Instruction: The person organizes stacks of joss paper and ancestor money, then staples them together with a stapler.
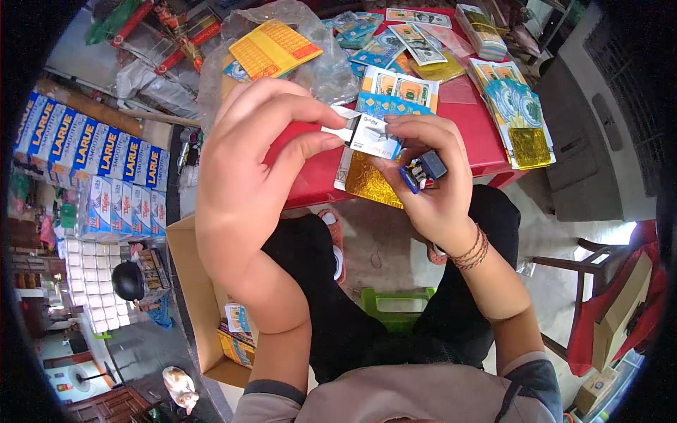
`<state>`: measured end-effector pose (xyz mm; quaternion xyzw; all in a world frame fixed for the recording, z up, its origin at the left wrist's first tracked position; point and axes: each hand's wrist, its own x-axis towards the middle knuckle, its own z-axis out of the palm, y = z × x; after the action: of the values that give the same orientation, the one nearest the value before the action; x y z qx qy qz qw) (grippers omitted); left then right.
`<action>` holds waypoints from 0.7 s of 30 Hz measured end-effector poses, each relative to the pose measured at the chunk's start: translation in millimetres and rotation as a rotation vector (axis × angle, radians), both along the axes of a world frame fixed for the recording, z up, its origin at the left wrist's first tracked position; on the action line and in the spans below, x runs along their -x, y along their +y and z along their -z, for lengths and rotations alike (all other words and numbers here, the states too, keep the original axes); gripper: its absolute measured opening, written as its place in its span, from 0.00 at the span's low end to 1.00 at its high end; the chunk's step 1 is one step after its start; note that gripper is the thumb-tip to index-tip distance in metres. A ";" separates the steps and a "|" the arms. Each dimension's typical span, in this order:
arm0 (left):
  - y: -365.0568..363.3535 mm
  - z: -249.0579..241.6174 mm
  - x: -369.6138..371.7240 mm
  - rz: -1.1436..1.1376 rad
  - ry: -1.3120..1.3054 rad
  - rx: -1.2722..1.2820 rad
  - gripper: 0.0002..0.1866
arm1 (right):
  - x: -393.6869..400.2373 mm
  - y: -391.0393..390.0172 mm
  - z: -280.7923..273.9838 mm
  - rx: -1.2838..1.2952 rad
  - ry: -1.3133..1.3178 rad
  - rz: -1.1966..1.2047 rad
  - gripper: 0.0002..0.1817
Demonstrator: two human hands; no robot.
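In front of me, over the red table (300, 180), my right hand (444, 201) grips a small white and blue printed box (368, 137) between thumb and fingers. Against the same palm rests a small blue stapler (423, 171) with metal parts showing. My left hand (243, 176) comes from the other side, thumb and forefinger pinched on a white tab (340, 132) at the box's end. Below and behind the box lie gold foil sheets (370, 178) and a stack of printed notes (398, 88).
More printed notes (416, 44) and a yellow patterned packet (275, 49) cover the table's far side. Another paper bundle (515, 116) sits at its right. A cardboard box (194, 282) stands by my left leg, and beer cartons (88, 148) are stacked further left.
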<state>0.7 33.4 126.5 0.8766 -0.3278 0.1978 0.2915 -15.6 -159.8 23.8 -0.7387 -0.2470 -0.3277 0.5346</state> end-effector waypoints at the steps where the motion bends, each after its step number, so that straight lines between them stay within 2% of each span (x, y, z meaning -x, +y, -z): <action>1: 1.2 -0.2 0.3 -0.002 0.001 0.001 0.09 | 0.4 0.3 0.3 0.010 0.005 0.001 0.21; 7: 2.5 0.0 0.7 0.022 0.016 0.000 0.09 | 1.3 1.7 -0.2 0.038 -0.015 -0.023 0.21; 11: 0.1 -0.5 4.1 0.033 0.160 0.107 0.09 | 2.3 0.3 -1.3 0.049 -0.043 -0.030 0.21; 13: 1.0 -0.7 5.0 0.013 0.229 0.134 0.09 | 6.6 -0.5 -4.1 0.169 -0.098 -0.009 0.22; 16: 5.0 0.3 4.2 0.053 0.196 0.129 0.09 | 9.4 2.9 -2.6 0.054 -0.010 -0.052 0.22; 21: -3.1 -3.9 11.9 0.033 0.214 0.130 0.09 | 5.1 2.8 -0.5 0.052 -0.043 -0.015 0.21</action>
<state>-11.2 30.4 130.4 0.8664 -0.2959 0.1190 0.3842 -20.7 -157.1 24.3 -0.7434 -0.2724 -0.3330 0.5121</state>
